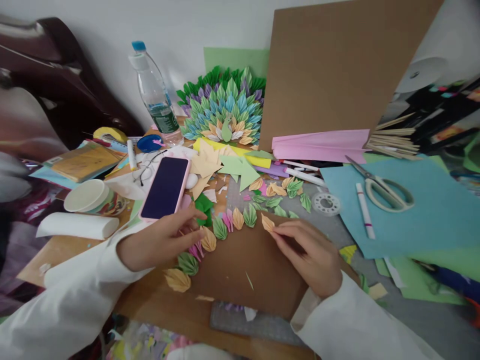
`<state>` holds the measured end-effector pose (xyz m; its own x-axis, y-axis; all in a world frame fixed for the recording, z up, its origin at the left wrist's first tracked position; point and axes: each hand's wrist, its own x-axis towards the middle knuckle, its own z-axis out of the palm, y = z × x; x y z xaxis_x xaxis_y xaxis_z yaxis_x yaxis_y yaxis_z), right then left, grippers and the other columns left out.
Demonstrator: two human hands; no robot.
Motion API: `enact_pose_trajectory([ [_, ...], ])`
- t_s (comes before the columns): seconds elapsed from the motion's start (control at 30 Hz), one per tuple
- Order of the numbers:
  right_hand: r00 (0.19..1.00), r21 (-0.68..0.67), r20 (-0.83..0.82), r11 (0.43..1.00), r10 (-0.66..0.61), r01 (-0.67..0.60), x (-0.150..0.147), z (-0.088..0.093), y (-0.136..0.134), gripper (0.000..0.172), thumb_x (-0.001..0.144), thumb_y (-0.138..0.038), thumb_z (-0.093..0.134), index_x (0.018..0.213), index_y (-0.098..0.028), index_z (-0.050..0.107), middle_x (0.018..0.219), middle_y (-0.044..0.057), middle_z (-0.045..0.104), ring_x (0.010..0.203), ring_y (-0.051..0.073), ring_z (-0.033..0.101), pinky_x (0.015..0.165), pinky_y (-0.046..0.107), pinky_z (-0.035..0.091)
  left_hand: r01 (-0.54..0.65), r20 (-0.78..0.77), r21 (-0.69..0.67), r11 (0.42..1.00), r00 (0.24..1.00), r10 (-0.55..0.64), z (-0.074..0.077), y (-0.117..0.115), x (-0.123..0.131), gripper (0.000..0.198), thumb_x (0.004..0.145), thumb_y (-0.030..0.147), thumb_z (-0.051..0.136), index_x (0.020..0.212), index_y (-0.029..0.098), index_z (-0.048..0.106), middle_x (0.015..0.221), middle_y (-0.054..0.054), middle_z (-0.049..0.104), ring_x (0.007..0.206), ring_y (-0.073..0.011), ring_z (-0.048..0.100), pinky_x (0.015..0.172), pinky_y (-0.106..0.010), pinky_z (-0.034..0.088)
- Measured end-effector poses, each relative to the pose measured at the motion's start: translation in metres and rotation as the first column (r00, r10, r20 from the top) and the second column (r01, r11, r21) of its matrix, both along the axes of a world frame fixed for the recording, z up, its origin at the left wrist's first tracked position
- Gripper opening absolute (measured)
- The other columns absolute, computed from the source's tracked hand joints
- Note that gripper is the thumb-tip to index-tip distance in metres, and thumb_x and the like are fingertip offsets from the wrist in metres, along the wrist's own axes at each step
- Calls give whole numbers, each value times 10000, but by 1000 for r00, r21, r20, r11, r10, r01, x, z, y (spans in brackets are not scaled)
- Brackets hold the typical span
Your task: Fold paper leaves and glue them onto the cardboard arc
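My right hand (309,250) pinches a pleated orange paper leaf (267,223) between thumb and fingertips, at the top edge of a brown cardboard sheet (236,270). A curved row of pleated leaves runs along that sheet's left and upper edge, among them a green leaf (249,216), a pink leaf (227,220) and an orange leaf (177,280). Over the left part of this row hovers my left hand (165,240), its thumb and fingers apart, nearest to another orange leaf (209,240). More loose leaves (277,202) lie beyond the sheet.
Behind stand a paper peacock (225,107), an upright brown board (333,75) and a plastic bottle (155,95). A phone (165,187) and a paper cup (88,197) are on the left. Scissors (386,192) and a marker (365,210) rest on blue paper (431,220) at right.
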<state>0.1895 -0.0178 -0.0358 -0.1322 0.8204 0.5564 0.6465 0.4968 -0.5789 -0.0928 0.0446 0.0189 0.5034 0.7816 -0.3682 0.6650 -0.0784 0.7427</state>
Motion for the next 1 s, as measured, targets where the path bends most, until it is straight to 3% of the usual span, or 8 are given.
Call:
enact_pose_trajectory([
  [0.13,1000,-5,-30,1000,-9,9,0,3,-3,103,877,-77,623,888,-179,629,819,33,683,789,149,649,730,270,519,77,-55,-23,997,995,-78,4,4,7,386,856,503,509,995,148,570,660,22,538,591,-137,523,538,-221,409],
  [0.27,998,-9,-48,999,-36,35,-2,5,-8,106,877,-75,621,884,-181,630,807,26,679,761,139,652,717,255,513,154,-102,-59,986,982,-159,6,-1,12,327,866,469,500,770,160,547,674,3,581,611,-137,531,555,-215,398],
  [0.43,999,-67,-13,997,-46,45,-8,-2,-5,85,893,-104,603,885,-185,628,825,32,675,769,152,648,738,273,518,249,-186,-88,965,947,-261,5,-5,8,317,894,439,459,785,165,575,706,-24,627,637,-163,572,563,-232,406],
  [0.53,999,-114,35,994,1,3,-10,-6,-3,88,901,-125,587,922,-192,640,866,40,666,808,171,646,753,294,524,242,-346,118,963,919,-189,13,-2,6,359,918,451,417,851,161,617,758,-49,632,681,-193,589,614,-273,431],
  [0.63,996,-133,61,990,60,-51,-10,-9,-5,158,915,-114,538,1010,-182,644,930,64,648,872,187,631,801,320,523,251,-358,303,919,924,-134,29,2,4,363,937,440,408,1013,165,633,956,-91,662,862,-237,631,767,-334,476],
  [0.73,991,-142,75,985,111,-100,-10,-9,-7,210,914,-91,504,1061,-159,637,942,83,626,897,195,606,809,331,520,391,-301,327,860,906,-298,48,3,-3,302,936,384,466,1124,213,630,1121,-82,659,1009,-242,636,846,-309,489],
  [0.83,982,-160,103,977,157,-139,-11,-8,-8,272,901,-73,493,1129,-139,626,960,102,604,903,212,581,791,352,521,535,-272,209,819,836,-477,62,7,-10,296,936,316,501,1215,286,596,1153,-30,669,969,-197,665,794,-235,505],
  [1.0,946,-159,293,983,135,-91,-13,-5,-6,362,884,-106,513,1227,-165,612,1016,122,590,908,258,549,775,417,515,509,-222,311,802,860,-459,50,22,6,237,962,277,463,1107,205,636,1035,-67,668,900,-186,644,760,-245,492],
])
